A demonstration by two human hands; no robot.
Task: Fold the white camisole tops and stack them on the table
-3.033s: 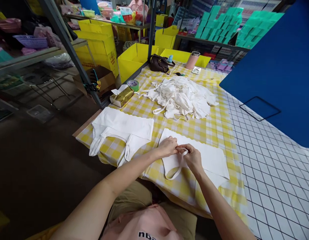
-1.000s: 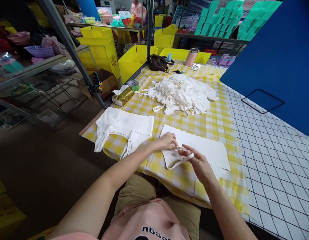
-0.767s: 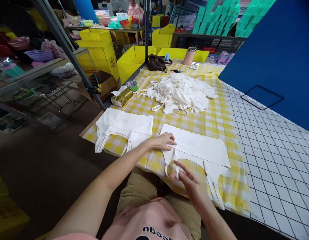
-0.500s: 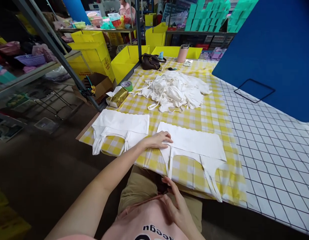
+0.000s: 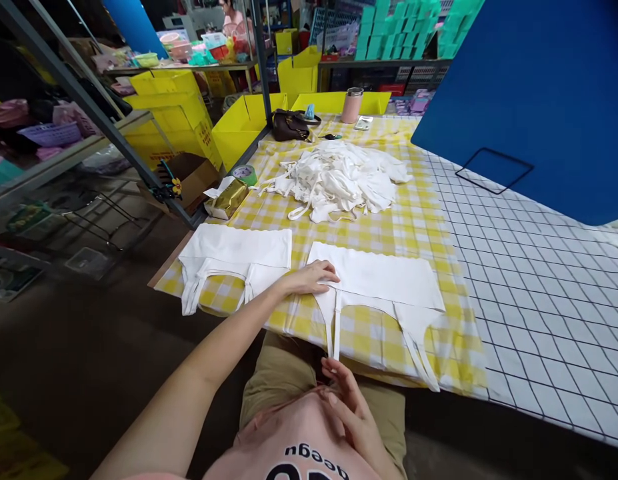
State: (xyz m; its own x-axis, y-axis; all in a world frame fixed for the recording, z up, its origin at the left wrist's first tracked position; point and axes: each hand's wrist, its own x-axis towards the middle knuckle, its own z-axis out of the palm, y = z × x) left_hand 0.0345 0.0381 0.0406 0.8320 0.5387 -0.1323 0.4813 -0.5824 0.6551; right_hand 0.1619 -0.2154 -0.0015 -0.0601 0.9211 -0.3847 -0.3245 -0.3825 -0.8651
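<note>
A white camisole top [image 5: 379, 272] lies flat on the table's near side, its thin straps pointing toward me. My left hand [image 5: 311, 277] rests on its left end, palm down, fingers lightly bent on the cloth. Below it, at the table's front edge, is my right hand [image 5: 351, 400], with thumb and fingers apart. Its fingertips are at the lower end of the left strap [image 5: 337, 327]; whether they touch it I cannot tell. A second white camisole top [image 5: 239, 247] is spread out to the left, partly covered by my left forearm.
Farther back is a heap of white garments [image 5: 341, 177]. Green tape [image 5: 245, 175], a gold tissue pack [image 5: 229, 200], a dark bag [image 5: 291, 125] and a pink tumbler [image 5: 352, 105] stand around it. A metal post [image 5: 263, 63] rises at the left; a blue board [image 5: 529, 113] leans in from the right.
The view has shifted slightly, moving the whole scene a little leftward. My right hand's fingers have curled in somewhat by the strap end. My left hand stays on the camisole top.
</note>
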